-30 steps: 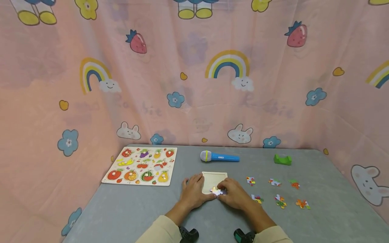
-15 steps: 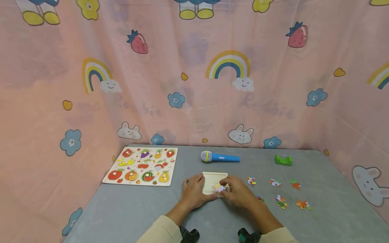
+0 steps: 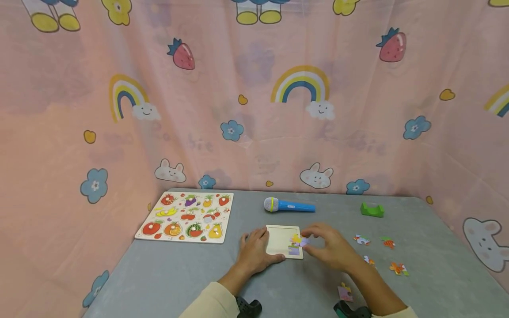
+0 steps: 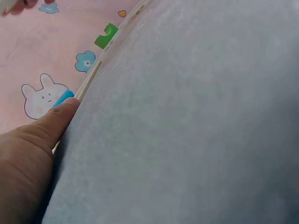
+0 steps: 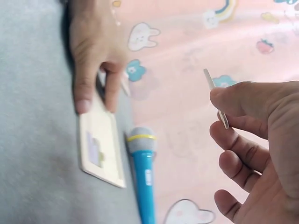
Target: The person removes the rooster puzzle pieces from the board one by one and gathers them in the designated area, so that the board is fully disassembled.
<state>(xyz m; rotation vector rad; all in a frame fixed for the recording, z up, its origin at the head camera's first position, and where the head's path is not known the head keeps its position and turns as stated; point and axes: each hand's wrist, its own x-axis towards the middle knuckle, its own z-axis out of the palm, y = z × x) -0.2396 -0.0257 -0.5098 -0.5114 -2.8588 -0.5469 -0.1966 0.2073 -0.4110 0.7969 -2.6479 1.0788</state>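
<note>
My left hand (image 3: 254, 251) grips the left end of a small pale wooden puzzle tray (image 3: 277, 240), its thumb along the front edge. In the tray's near right corner lies a purple puzzle piece (image 3: 294, 251) with some green. Over the tray's right edge, my right hand (image 3: 332, 247) pinches a yellow and purple puzzle piece (image 3: 304, 241) between thumb and forefinger. The right wrist view shows this held piece (image 5: 222, 119) edge-on, raised, with the other fingers loosely curled. Only the left thumb (image 4: 56, 122) shows clearly in the left wrist view.
Several loose puzzle pieces (image 3: 398, 268) lie to the right; another piece (image 3: 345, 292) is by the right wrist. A blue toy microphone (image 3: 289, 205) and a green block (image 3: 372, 210) stand behind. A fruit puzzle board (image 3: 184, 217) lies at left. A printed curtain hangs behind the table.
My right hand has moved right across the tray with the pinched piece, and the piece in the tray's near right corner is now uncovered. The left hand keeps its place on the tray.
</note>
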